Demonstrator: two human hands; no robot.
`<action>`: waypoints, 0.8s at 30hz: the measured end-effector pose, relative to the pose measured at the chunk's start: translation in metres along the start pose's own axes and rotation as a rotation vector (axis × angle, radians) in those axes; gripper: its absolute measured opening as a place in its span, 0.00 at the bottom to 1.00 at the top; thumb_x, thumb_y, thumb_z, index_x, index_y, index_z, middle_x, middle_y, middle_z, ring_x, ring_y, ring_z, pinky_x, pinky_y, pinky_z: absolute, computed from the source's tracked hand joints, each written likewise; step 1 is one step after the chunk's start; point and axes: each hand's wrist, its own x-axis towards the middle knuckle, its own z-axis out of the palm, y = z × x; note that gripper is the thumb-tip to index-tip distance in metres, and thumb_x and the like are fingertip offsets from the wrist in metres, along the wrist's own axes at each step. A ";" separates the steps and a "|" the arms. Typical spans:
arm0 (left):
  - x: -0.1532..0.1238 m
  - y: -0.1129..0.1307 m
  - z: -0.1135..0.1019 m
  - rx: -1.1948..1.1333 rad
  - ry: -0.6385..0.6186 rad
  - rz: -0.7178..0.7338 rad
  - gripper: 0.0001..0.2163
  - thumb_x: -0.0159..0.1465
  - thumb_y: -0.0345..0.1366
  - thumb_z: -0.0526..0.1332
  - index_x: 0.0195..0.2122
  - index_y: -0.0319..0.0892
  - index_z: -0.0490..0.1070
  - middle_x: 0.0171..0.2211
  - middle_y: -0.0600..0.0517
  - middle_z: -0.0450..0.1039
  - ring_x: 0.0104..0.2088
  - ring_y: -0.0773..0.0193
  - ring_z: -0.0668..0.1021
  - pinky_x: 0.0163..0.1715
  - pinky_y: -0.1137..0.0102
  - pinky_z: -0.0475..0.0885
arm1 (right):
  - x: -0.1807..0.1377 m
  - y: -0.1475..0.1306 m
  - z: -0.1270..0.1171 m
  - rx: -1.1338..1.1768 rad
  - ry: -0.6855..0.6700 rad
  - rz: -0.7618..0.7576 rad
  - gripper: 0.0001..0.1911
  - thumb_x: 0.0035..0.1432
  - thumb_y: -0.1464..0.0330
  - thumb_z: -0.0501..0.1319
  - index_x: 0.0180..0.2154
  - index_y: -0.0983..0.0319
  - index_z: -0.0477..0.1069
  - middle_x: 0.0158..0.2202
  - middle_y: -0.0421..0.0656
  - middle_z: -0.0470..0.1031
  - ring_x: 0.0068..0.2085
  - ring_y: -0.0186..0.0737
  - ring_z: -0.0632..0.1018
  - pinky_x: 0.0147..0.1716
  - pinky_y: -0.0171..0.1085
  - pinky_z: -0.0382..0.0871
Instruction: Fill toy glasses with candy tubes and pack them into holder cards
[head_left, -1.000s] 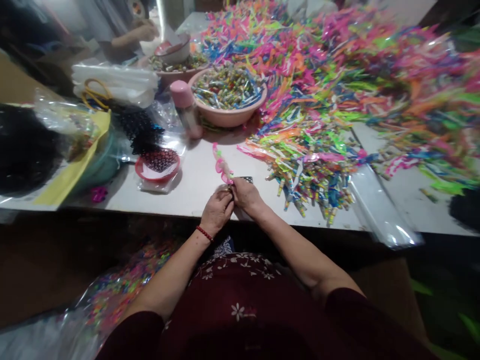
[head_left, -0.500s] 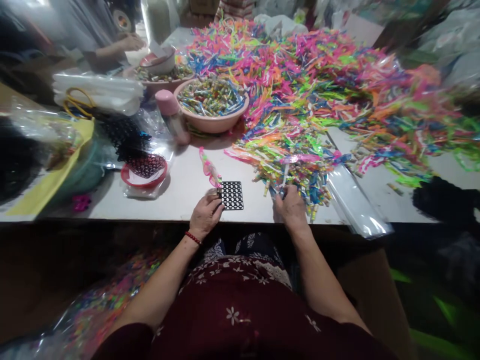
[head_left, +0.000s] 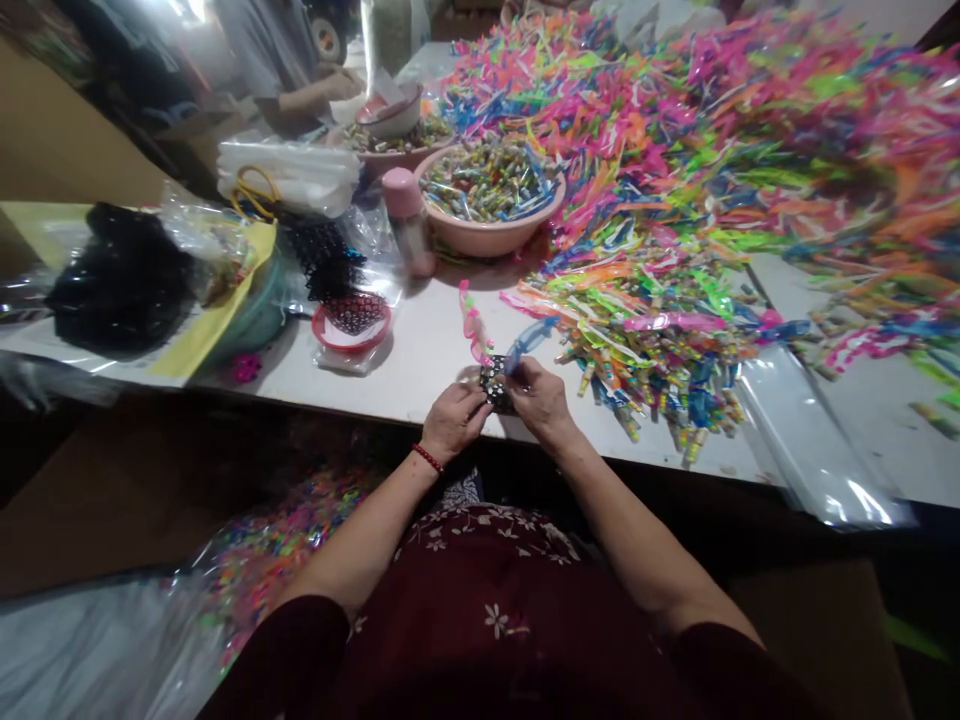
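My left hand (head_left: 452, 420) and my right hand (head_left: 541, 398) meet at the table's near edge. Between them sits a small black perforated card (head_left: 493, 380). My left hand is closed on the card, with a pink wrapped piece (head_left: 472, 325) sticking up from it. My right hand pinches a blue wrapped piece (head_left: 527, 340) and holds its end at the card. Just right of my hands lies a heap of colourful wrapped pieces (head_left: 645, 340).
A pink basin (head_left: 491, 238) full of small rolls stands behind, beside a pink-capped bottle (head_left: 409, 220). A red dish with black cards (head_left: 352, 322), plastic bags and a black pile (head_left: 124, 280) fill the left. Another person's arm (head_left: 307, 95) works at the far end. Clear sleeves (head_left: 810, 440) lie right.
My right hand left the card, reached into the heap on the right, and came back with a blue piece. My left hand kept hold of the card and pink piece.
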 end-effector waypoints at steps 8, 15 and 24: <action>0.001 -0.001 0.000 0.022 -0.008 0.027 0.06 0.69 0.34 0.60 0.41 0.42 0.77 0.43 0.45 0.78 0.45 0.57 0.79 0.49 0.60 0.79 | 0.019 -0.001 0.007 -0.250 -0.175 -0.036 0.07 0.61 0.67 0.59 0.41 0.60 0.69 0.36 0.47 0.79 0.35 0.44 0.78 0.35 0.38 0.66; 0.001 -0.003 0.001 0.034 0.028 0.105 0.05 0.68 0.30 0.59 0.40 0.41 0.75 0.41 0.45 0.77 0.44 0.56 0.78 0.47 0.59 0.79 | 0.023 -0.022 0.009 -0.415 -0.294 -0.045 0.06 0.65 0.70 0.55 0.43 0.62 0.68 0.38 0.50 0.78 0.38 0.45 0.77 0.35 0.36 0.62; 0.005 0.002 0.000 0.103 0.063 0.119 0.04 0.69 0.33 0.61 0.42 0.42 0.74 0.40 0.45 0.76 0.42 0.55 0.78 0.44 0.60 0.78 | 0.010 0.005 -0.026 -0.267 -0.100 -0.155 0.14 0.63 0.72 0.57 0.51 0.62 0.68 0.47 0.51 0.74 0.46 0.46 0.75 0.47 0.41 0.70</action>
